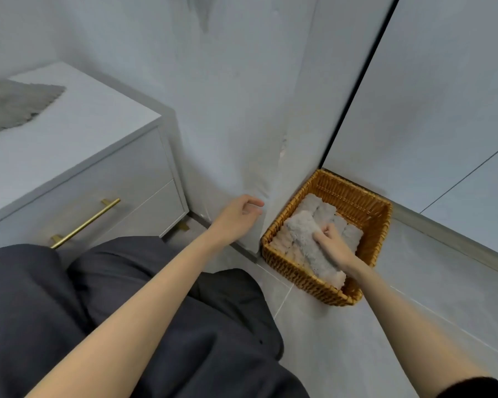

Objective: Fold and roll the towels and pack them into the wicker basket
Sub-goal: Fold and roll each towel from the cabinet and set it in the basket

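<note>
The wicker basket [305, 279] stands on the tiled floor [342, 349], pushed into the corner where the grey wall [242, 110] meets a pale panel edged by a black strip [357, 90]. Its far side lies close along the panel's foot and its left corner sits just beside the jutting wall edge. Inside it, pale rolled towels [324, 210] lie side by side and fill the basket from the far side toward the near one. A grey rolled towel [304, 235] lies slantwise across the top of them, one end reaching the basket's near right corner. The right hand [336, 246] is down in the basket on this roll, its fingers [320, 236] bent over and gripping the upper part. The left hand [239, 216] hangs in the air left of the basket, in front of the wall edge, its fingers loosely curled and holding nothing. Both forearms are bare. The person's dark trousers [127, 311] fill the lower left of the view. Farther left stands a pale grey cabinet [112, 173] with a brass bar handle [85, 222] on its drawer front. On its top, toward the left edge, lies a grey towel [15, 106], blurred and spread flat.
</note>
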